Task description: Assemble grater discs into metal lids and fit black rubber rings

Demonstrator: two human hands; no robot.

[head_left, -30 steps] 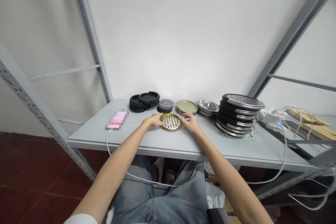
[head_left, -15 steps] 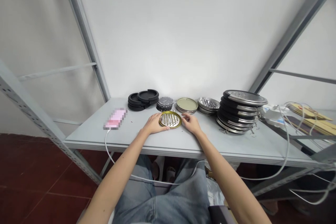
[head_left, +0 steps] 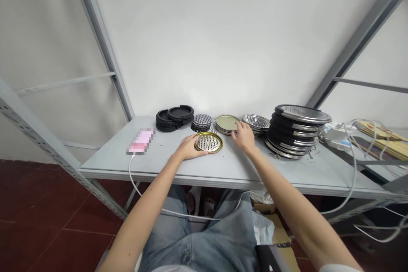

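My left hand (head_left: 188,148) grips the left edge of a round gold-rimmed metal lid (head_left: 219,148), which lies on the table. Its thumb is along the near rim and its fingers along the far side. Inside the lid sits a silver disc with rows of raised slots (head_left: 208,142), like a grater plate. My right hand (head_left: 245,137) is off that lid, fingers parted and curved, at the right edge of a low stack of pale gold-rimmed lids (head_left: 227,122). Whether its fingertips touch the stack I cannot tell. Behind this hand is a stack of silver slotted discs in rims (head_left: 256,121).
Black ring-shaped holders (head_left: 178,113) and a stack of small slotted discs (head_left: 202,120) stand toward the back. A tall pile of black-and-silver rounds (head_left: 296,129) rises at right. A pink phone (head_left: 140,141) with a white cable lies left. Metal posts (head_left: 105,46) frame the table.
My right hand has left the right side of the gold-rimmed lid and moved right and back to the stack of pale lids. My left hand still grips the lid.
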